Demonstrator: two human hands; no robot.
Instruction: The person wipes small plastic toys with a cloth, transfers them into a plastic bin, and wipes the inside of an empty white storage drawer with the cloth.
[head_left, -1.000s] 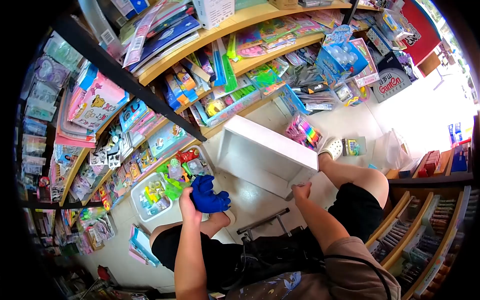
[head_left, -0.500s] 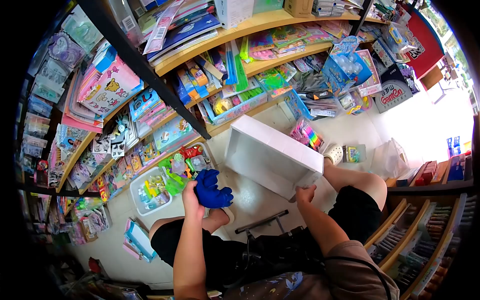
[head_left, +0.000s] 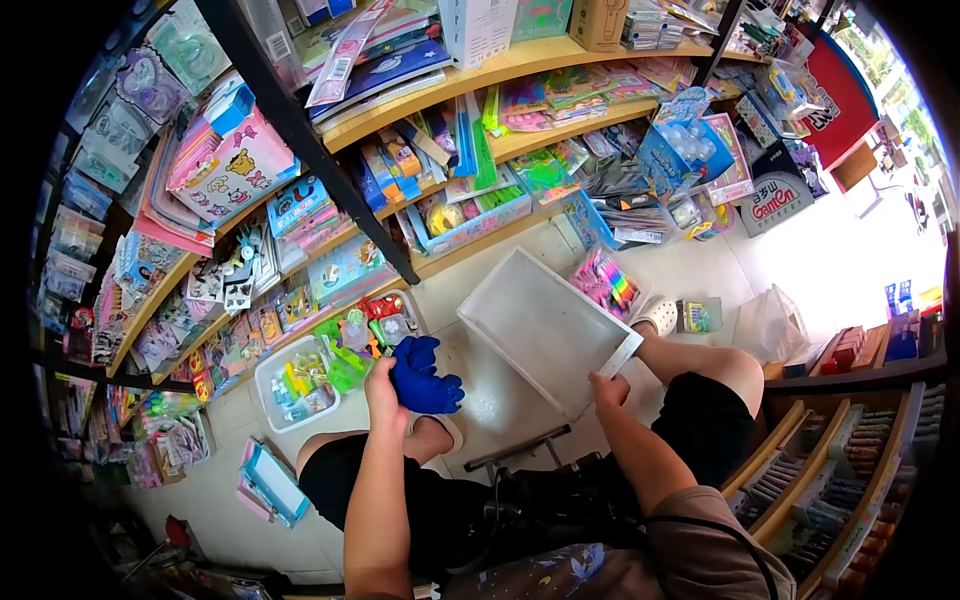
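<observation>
A bunched dark blue cloth [head_left: 427, 377] is gripped in my left hand [head_left: 384, 394], in front of my left knee. My right hand [head_left: 609, 389] holds the near right corner of a white rectangular box [head_left: 545, 325]. The box is tilted, with its open side facing me, and nothing shows inside it. Part of my right fingers is hidden by the box's edge. To the left of the blue cloth, a white tray [head_left: 336, 408] holds small colourful items.
Shelves [head_left: 510, 62] with stationery and toys curve across the far side and left. A pack of coloured pens [head_left: 612, 282] lies beyond the box. A clear plastic bag [head_left: 772, 325] stands at the right, near a pen rack [head_left: 790, 470]. A blue case [head_left: 277, 483] lies on the floor.
The white box has been tipped, so its open inside now faces me more and its outer side shows less. The blue cloth stays in my left hand. The camera view has shifted slightly.
</observation>
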